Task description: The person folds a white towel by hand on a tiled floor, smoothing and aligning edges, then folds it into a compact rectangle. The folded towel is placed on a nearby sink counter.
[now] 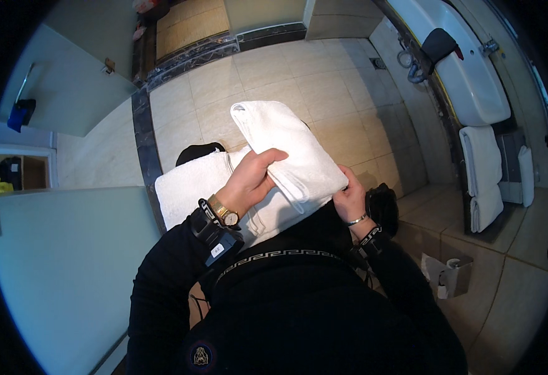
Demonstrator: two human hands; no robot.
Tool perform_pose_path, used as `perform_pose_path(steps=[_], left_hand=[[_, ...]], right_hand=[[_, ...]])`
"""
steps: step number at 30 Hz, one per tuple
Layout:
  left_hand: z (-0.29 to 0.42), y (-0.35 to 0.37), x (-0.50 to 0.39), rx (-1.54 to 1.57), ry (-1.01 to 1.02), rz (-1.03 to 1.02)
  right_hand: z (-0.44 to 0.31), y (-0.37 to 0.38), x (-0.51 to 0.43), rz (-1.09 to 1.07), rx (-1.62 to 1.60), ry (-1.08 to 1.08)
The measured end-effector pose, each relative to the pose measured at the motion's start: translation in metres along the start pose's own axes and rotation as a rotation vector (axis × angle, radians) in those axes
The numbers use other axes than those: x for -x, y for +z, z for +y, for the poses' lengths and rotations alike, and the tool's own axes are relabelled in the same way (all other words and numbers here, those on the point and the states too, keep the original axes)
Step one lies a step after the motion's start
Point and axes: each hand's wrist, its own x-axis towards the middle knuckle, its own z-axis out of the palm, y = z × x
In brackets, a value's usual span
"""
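A folded white towel [288, 140] is held up in front of me between both hands. My left hand [250, 180] grips its left side, with the thumb on top and the fingers hidden beneath. At its lower right corner, my right hand [350, 196] pinches the fabric; some of those fingers are behind it. More folded white towelling [194, 183] lies across my lap under the held towel, partly covered by it and by my left hand. A gold watch is on my left wrist and a metal bracelet on my right.
To the right, a white washbasin [478, 89] has a dark object [439, 44] on its rim. Folded white towels [482, 159] rest beside the basin. A tissue holder [459, 276] is on the tiled wall. Frosted glass doors [72, 262] stand at left; floor tiles [274, 70] lie ahead.
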Motion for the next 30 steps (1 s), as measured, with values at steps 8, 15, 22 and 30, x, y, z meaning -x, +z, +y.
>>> perform_pose_path(steps=[8, 15, 22, 30], left_hand=[[-0.031, -0.047, 0.005, -0.091, -0.083, -0.034], [-0.042, -0.064, 0.0, -0.035, -0.131, -0.043], [-0.042, -0.054, 0.002, -0.101, 0.022, 0.044], [-0.042, -0.054, 0.002, -0.13, -0.006, 0.004]], right_hand=[[-0.01, -0.053, -0.019, 0.055, 0.316, -0.559], [0.029, -0.034, 0.0, -0.105, 0.105, -0.226], [0.009, -0.06, 0.001, -0.211, 0.325, -0.349], [-0.019, -0.075, -0.101, -0.361, 0.273, -0.266]])
